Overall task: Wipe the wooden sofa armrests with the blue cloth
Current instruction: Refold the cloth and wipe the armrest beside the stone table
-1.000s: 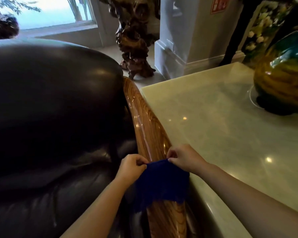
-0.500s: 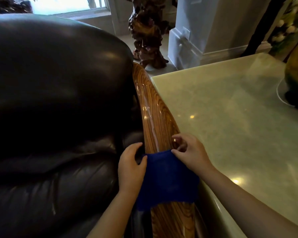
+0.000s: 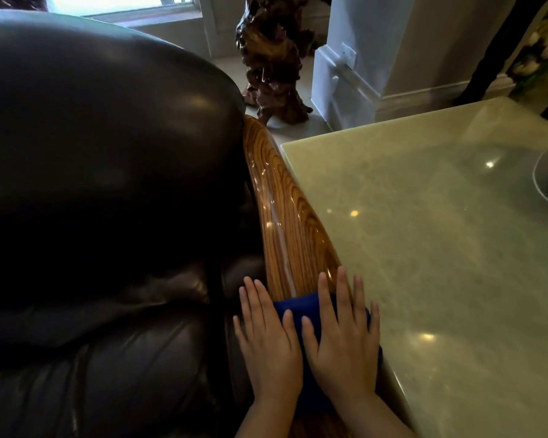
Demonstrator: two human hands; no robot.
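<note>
A: Hands, left to right. Left hand (image 3: pixel 268 339) flat, fingers spread, palm down on the inner side of the glossy striped-grain wooden sofa armrest (image 3: pixel 285 216), beside the dark brown leather sofa cushion (image 3: pixel 102 172). Right hand (image 3: pixel 345 336) also flat and spread, on the outer side next to the pale green polished stone bench (image 3: pixel 440 232).

B: Cloth?

A: Small dark blue soft cloth (image 3: pixel 298 303) pinned under both palms, draped across the armrest's near end. Only a strip shows between and ahead of the hands.

B: Handling?

A: Judged light, limp, likely to bunch; the lacquered wood looks slick, so it should slide easily. Flat palm pressure on top seems the better hold, edges tucked under the fingers.

B: Change from half a second back?

A: Then, fingers were curled, pinching the cloth's far edge and stretching it over the wood. Now both hands lie open on it. View has dipped lower too; the coloured vase at right is nearly out of frame.
</note>
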